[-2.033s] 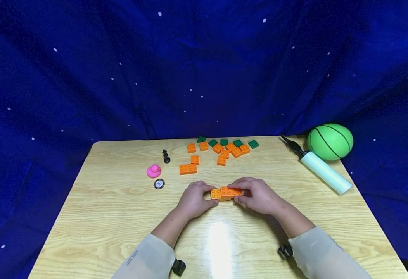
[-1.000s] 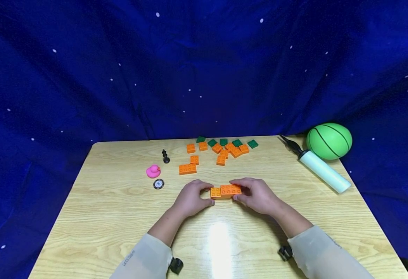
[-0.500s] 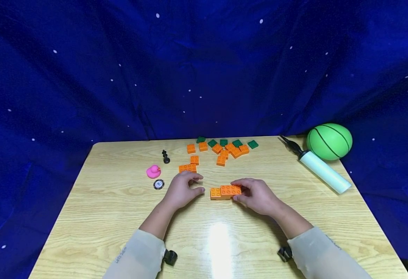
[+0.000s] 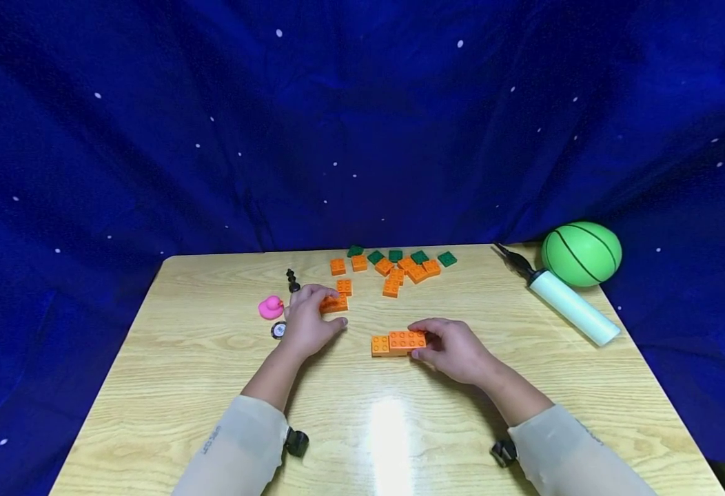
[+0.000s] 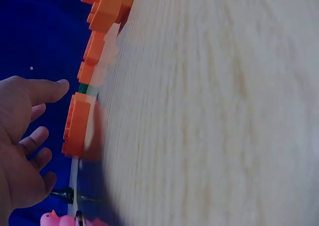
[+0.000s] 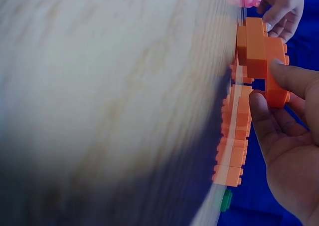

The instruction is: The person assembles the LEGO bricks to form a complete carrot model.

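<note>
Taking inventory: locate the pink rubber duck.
In the head view, the pink rubber duck sits left of the left hand, just beyond the poker chip.

White glare streaks the tabletop [image 4: 170, 386], and wrist views look soft.

A dark blue cloth [image 4: 362, 131] with white dots is hung behind a light wooden table [image 4: 176, 372]. Bright light [image 4: 391, 444] is reflected on its shiny top.
</note>
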Motion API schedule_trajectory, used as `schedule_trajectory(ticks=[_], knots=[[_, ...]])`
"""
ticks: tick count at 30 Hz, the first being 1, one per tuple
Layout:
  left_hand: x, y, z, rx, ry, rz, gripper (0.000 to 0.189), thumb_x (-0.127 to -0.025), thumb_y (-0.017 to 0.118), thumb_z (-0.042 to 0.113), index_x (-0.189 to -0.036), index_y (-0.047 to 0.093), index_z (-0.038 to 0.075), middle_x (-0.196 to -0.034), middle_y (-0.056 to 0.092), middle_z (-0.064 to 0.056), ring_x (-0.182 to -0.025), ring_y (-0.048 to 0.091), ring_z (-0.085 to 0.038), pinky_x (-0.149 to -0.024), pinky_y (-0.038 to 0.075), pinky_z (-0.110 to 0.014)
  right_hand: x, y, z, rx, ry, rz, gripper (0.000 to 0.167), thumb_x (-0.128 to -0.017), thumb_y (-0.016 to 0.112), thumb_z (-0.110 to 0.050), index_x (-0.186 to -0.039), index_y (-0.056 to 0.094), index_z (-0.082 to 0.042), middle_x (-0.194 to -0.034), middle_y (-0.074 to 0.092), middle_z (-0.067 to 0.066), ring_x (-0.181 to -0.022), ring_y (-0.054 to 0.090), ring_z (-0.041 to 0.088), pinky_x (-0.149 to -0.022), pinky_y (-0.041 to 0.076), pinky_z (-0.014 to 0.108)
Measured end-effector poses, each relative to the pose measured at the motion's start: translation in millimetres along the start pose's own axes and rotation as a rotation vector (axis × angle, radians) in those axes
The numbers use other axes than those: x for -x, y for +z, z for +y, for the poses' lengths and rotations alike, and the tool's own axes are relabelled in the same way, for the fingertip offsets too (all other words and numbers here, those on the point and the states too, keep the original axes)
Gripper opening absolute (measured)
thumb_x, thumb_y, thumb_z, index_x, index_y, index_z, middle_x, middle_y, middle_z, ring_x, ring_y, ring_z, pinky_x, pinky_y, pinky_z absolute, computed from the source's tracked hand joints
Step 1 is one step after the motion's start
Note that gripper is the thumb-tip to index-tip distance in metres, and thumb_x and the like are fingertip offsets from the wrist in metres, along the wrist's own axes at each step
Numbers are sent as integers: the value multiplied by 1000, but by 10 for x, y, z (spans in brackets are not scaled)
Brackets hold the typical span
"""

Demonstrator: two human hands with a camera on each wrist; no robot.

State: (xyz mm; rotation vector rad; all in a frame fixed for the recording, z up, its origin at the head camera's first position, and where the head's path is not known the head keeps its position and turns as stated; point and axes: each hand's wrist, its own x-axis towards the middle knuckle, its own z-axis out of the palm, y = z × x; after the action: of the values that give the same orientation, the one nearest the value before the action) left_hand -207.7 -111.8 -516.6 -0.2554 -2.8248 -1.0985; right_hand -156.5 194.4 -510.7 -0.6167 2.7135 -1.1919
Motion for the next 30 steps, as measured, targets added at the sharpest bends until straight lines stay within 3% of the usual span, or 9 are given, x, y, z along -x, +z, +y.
schedule_trajectory(ticks=[7,19,25,30], knots=[[-59,2,-77,-37,-55,-38,59,-80,89,24,-134,66,17,-141,54,-11,-134,46,-36,-107,34,-57,-4,0,-7,-9,0,-8,42,-92,81,-15,-131,69,-6,-114,71,3,-85,62,9,-72,55,26],[-125,14,-117,-48,-69,-47,59,-82,86,16,-137,64,12,-143,55,-15,-135,49,-38,-112,38,-53,-2,-18,-12,-7,13,-10,42,-93,80,-15,-132,69,-7,-115,70,3,-88,63,10,-75,56,27],[-140,26,-137,-54,-64,-54,54,-82,86,12,-133,67,9,-132,62,-15,-128,54,-37,-111,40,-49,8,-28,-18,11,11,-8,41,-93,80,-17,-131,69,-7,-116,70,3,-86,62,9,-74,55,27],[-135,43,-155,-32,-60,-64,49,-84,85,9,-130,68,6,-122,67,-13,-114,61,-31,-103,47,-45,8,-32,-18,15,18,-8,41,-93,80,-16,-131,69,-7,-114,70,2,-85,61,9,-73,55,27]])
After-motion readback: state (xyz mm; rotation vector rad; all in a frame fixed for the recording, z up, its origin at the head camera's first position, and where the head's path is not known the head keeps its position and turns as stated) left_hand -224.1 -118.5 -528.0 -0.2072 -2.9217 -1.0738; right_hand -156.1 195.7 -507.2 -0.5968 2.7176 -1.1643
